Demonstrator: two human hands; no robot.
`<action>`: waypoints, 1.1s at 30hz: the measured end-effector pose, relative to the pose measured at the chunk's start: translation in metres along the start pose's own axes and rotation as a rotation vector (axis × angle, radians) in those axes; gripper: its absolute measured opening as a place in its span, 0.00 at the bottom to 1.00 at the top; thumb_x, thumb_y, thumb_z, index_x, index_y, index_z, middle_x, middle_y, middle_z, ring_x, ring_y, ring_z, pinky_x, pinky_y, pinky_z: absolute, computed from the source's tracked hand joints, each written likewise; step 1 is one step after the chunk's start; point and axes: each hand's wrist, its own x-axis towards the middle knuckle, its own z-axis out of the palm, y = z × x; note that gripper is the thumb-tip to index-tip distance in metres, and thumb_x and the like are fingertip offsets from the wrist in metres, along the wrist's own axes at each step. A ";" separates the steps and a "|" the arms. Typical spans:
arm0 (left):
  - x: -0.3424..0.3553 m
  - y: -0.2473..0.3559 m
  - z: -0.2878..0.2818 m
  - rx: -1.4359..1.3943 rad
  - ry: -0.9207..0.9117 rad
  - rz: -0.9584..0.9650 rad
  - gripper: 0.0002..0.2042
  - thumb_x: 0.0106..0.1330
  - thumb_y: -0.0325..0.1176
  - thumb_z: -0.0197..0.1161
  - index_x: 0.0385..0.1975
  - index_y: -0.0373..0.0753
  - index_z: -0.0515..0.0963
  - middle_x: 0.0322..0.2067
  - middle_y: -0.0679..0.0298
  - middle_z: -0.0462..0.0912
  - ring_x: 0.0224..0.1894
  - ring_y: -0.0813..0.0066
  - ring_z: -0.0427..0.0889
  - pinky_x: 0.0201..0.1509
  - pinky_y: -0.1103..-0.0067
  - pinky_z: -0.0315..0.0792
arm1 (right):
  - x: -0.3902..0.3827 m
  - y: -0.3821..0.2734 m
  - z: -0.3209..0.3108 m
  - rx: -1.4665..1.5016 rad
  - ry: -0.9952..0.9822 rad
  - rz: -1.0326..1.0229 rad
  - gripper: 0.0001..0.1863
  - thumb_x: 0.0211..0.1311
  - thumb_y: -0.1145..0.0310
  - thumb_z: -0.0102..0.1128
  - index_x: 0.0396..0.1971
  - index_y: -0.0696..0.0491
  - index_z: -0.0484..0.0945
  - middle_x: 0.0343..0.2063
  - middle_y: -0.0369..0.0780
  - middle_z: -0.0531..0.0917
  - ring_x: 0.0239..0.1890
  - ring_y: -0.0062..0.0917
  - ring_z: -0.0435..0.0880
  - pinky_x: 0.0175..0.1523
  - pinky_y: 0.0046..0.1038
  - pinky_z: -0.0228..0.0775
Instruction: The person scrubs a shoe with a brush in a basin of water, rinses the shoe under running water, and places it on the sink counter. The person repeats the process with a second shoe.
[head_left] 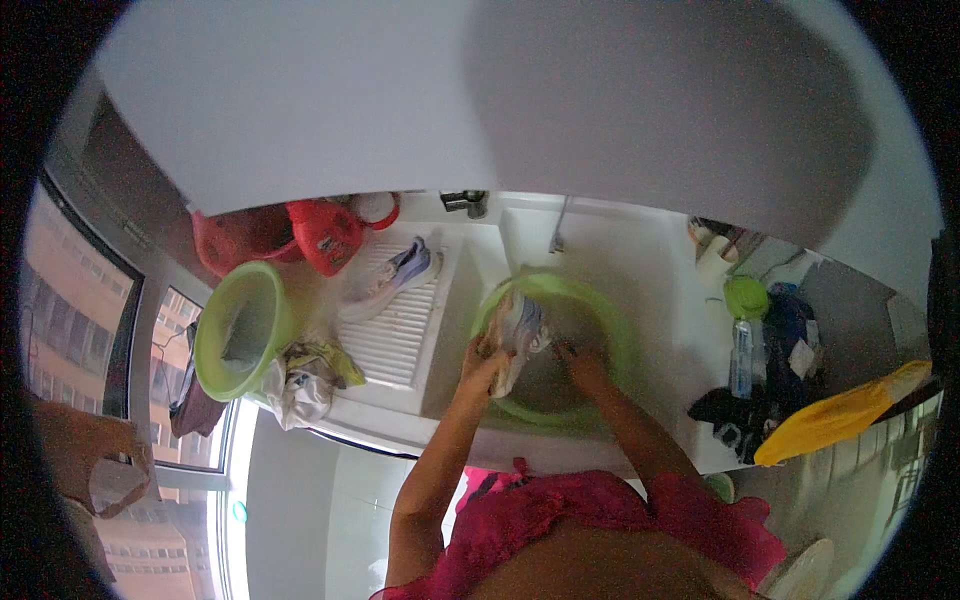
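My left hand (483,358) grips a pale lavender-and-white shoe (514,335), held on a slant over a green basin (617,335) of murky water in the white sink. My right hand (577,360) is just right of the shoe, low in the basin, its fingers curled; what they hold, if anything, I cannot make out. A second pale lavender shoe (398,275) lies on the ribbed washboard (405,340) to the left of the basin.
Red containers (318,235) stand at the back left, beside another green basin (210,330) and crumpled cloths (300,390). A faucet (465,200) is at the back. On the right lie dark items (725,415), a clear bottle (742,360) and a yellow cloth (830,415). A window is at the left.
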 end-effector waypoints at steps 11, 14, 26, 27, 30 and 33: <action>0.064 -0.078 0.019 1.127 0.171 0.051 0.50 0.33 0.47 0.72 0.59 0.44 0.48 0.50 0.43 0.58 0.51 0.47 0.64 0.54 0.63 0.62 | 0.003 0.023 0.032 0.269 -0.030 -0.108 0.24 0.43 0.66 0.57 0.47 0.47 0.70 0.45 0.44 0.74 0.45 0.42 0.74 0.49 0.42 0.65; 0.074 -0.109 0.001 1.172 0.103 0.181 0.52 0.33 0.50 0.71 0.60 0.48 0.47 0.50 0.42 0.56 0.50 0.42 0.63 0.53 0.60 0.62 | 0.003 0.016 0.033 0.233 0.066 -0.079 0.16 0.49 0.68 0.51 0.41 0.51 0.74 0.37 0.47 0.77 0.40 0.41 0.76 0.44 0.42 0.68; 0.060 -0.116 0.013 1.599 -0.098 -0.036 0.51 0.47 0.61 0.56 0.62 0.39 0.33 0.59 0.42 0.46 0.55 0.39 0.59 0.55 0.56 0.58 | 0.007 -0.038 -0.048 0.427 0.260 -0.145 0.28 0.54 0.59 0.51 0.57 0.43 0.59 0.63 0.42 0.44 0.59 0.43 0.55 0.55 0.50 0.53; 0.059 -0.119 0.009 1.596 -0.077 -0.050 0.50 0.49 0.61 0.54 0.62 0.39 0.33 0.59 0.42 0.46 0.55 0.39 0.60 0.55 0.55 0.58 | 0.008 -0.042 -0.049 0.423 0.244 -0.151 0.28 0.54 0.59 0.50 0.57 0.42 0.59 0.63 0.42 0.44 0.60 0.43 0.55 0.56 0.51 0.52; 0.071 -0.153 -0.018 1.636 -0.034 -0.041 0.45 0.53 0.60 0.48 0.62 0.39 0.33 0.60 0.43 0.47 0.56 0.40 0.59 0.56 0.54 0.55 | 0.006 -0.054 -0.054 0.385 0.204 -0.165 0.27 0.55 0.57 0.49 0.57 0.40 0.59 0.63 0.41 0.45 0.60 0.41 0.54 0.57 0.53 0.48; 0.075 -0.160 -0.016 1.674 -0.067 -0.097 0.42 0.56 0.59 0.44 0.62 0.39 0.34 0.60 0.45 0.48 0.57 0.42 0.57 0.57 0.51 0.50 | 0.013 -0.052 -0.040 0.287 0.222 -0.165 0.27 0.56 0.55 0.47 0.58 0.42 0.58 0.63 0.40 0.44 0.61 0.41 0.53 0.58 0.54 0.44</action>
